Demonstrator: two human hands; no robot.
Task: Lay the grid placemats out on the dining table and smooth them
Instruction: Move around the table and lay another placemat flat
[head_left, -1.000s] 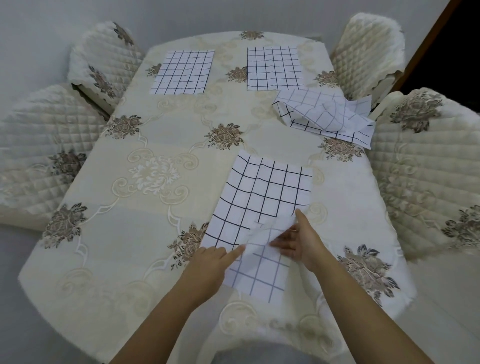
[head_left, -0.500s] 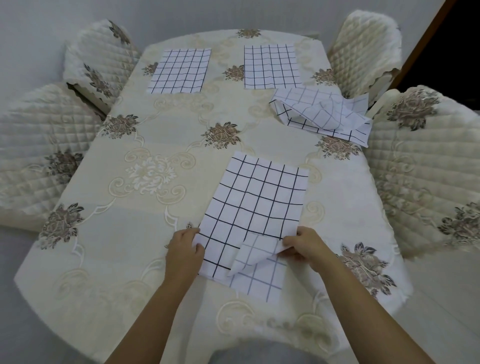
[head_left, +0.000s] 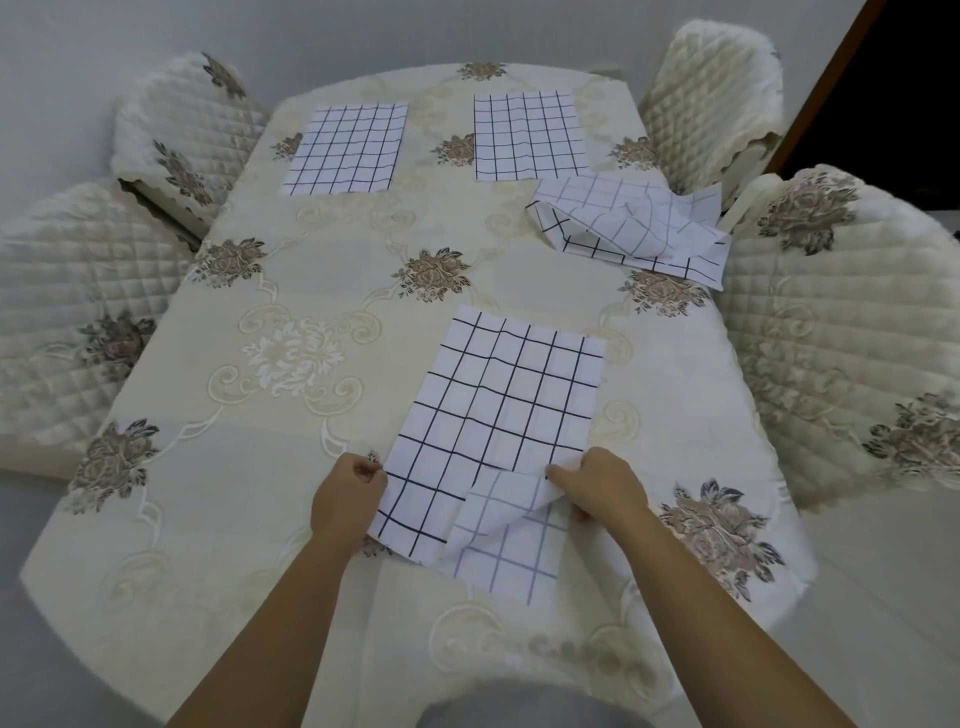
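Nearest, both hands are on the near mat (head_left: 498, 415), which lies on the table (head_left: 218, 519) in front of the person, slightly skewed. The left hand (head_left: 349, 501) has moved from pointing at the fold a second ago to the mat's left edge, where thumb and curled fingers now pinch it. The right hand (head_left: 602, 488) has shifted from the middle of the fold to the right edge, pinching the cloth where the near corner flap (head_left: 511, 540) is turned over, paler underside up. With a grip at each side, the person looks set to pull the cloth taut and flip the flap down; this mat is placed but not yet smooth. Farther off on the right, a crumpled pile (head_left: 634, 228) of unlaid mats sits at the table edge, just beside a chair (head_left: 841, 322). At the far end, the far-left mat (head_left: 345, 150) and far-right mat (head_left: 530, 136) lie flat, well apart, so the job seems roughly half done.
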